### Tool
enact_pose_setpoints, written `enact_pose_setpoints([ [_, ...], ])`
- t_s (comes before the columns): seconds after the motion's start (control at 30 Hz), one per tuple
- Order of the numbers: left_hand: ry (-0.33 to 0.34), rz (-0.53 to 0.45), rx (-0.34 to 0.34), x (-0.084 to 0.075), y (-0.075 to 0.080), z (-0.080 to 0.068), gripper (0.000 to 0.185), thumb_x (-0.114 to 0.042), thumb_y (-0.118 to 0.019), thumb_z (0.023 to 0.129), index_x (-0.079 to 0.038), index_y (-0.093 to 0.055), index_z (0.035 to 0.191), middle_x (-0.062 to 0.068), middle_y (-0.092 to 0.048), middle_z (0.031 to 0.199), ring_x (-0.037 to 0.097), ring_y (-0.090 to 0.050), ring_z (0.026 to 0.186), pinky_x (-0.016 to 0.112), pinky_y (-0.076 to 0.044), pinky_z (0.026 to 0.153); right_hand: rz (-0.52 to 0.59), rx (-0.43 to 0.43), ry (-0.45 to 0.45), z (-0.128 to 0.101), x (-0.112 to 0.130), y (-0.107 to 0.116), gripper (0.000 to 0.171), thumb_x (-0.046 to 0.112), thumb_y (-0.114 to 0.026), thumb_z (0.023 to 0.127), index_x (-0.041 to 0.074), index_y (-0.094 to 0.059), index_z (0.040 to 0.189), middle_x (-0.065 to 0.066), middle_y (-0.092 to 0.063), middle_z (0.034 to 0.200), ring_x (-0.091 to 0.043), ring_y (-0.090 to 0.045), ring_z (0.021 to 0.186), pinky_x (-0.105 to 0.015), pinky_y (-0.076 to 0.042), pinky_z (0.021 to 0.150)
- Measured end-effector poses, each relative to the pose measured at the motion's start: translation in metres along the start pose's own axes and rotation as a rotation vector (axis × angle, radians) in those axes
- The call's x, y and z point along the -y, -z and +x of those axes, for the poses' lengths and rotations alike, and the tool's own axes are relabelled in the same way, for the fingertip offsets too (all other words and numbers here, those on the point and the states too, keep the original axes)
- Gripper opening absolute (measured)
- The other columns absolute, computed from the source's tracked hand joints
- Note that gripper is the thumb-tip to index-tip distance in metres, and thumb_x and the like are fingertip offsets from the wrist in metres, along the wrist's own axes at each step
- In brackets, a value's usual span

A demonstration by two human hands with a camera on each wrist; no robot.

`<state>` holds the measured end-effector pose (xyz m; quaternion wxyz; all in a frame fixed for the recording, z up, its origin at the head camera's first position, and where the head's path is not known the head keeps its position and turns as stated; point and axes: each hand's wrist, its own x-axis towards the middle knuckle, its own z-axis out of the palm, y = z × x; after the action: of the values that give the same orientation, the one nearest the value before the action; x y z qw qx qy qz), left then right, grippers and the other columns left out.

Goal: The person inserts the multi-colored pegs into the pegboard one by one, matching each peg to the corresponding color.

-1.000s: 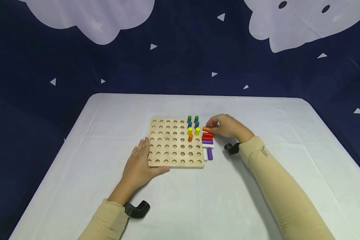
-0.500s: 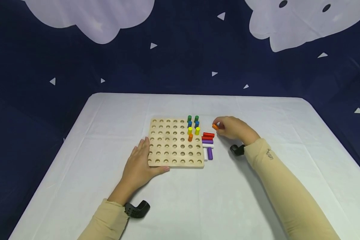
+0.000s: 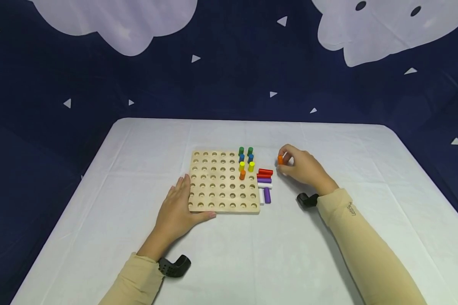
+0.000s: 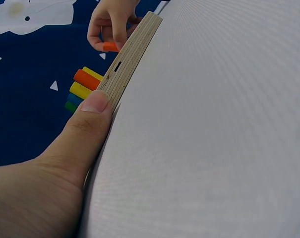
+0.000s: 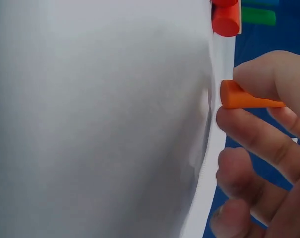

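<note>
A wooden pegboard with rows of round holes lies in the middle of the head view. Along its front left corner rests my left hand, thumb straight on the front edge and fingers along the left side. My right hand pinches an orange peg between thumb and fingertips, to the right of the board. The right wrist view shows this orange peg close up. Green pegs, blue pegs, yellow pegs and one orange peg stand upright in the board's right columns.
Loose pegs lie against the board's right side: red pegs, purple pegs and white pegs. A white cloth covers the table. Behind it hangs a dark blue backdrop with clouds and triangles.
My right hand has lifted the orange peg from beside the board and moved right with it. The peg has turned from lying flat to upright. The left hand stays put.
</note>
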<state>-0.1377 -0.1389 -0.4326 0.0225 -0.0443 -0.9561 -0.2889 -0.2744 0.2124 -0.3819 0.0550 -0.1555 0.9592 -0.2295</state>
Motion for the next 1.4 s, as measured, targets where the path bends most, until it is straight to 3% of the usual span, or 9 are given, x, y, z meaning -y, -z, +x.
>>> enact_pose_setpoints([
  [0.37,0.002,-0.002,-0.004,0.002,0.000,0.000,0.137,-0.071,-0.079,0.065,0.002,-0.009,0.158,0.021,-0.015,0.164,0.034,-0.014,0.155,0.049,-0.011,0.127,0.106,-0.068,0.078,-0.012,0.012,-0.007,0.023,0.020,-0.074,0.088,0.021,-0.058,0.104,-0.001,-0.068,0.095,-0.018,-0.048,0.058,-0.028,-0.040,0.052],
  [0.7,0.003,-0.004,-0.006,0.004,0.000,0.000,0.138,-0.071,-0.079,0.065,0.003,-0.010,0.158,0.020,-0.015,0.164,0.034,-0.014,0.154,0.048,-0.011,0.127,0.146,-0.015,0.150,-0.018,0.050,-0.017,0.023,0.021,-0.077,0.087,0.020,-0.062,0.104,0.000,-0.070,0.098,-0.016,-0.051,0.057,-0.027,-0.043,0.051],
  [1.03,-0.002,-0.007,0.008,0.003,-0.001,0.001,0.137,-0.071,-0.078,0.066,0.002,-0.008,0.158,0.019,-0.013,0.165,0.033,-0.012,0.155,0.048,-0.010,0.128,0.133,0.024,0.173,-0.014,0.065,-0.026,0.020,0.028,-0.078,0.087,0.024,-0.063,0.099,0.008,-0.071,0.094,-0.017,-0.055,0.066,-0.031,-0.044,0.064],
  [1.4,-0.002,0.001,0.010,0.002,0.000,0.001,0.137,-0.072,-0.078,0.066,0.002,-0.008,0.158,0.020,-0.014,0.165,0.033,-0.013,0.155,0.047,-0.010,0.128,0.090,0.024,0.169,-0.011,0.064,-0.034,0.015,0.024,-0.078,0.086,0.022,-0.066,0.094,0.006,-0.070,0.096,-0.016,-0.058,0.079,-0.030,-0.046,0.073],
])
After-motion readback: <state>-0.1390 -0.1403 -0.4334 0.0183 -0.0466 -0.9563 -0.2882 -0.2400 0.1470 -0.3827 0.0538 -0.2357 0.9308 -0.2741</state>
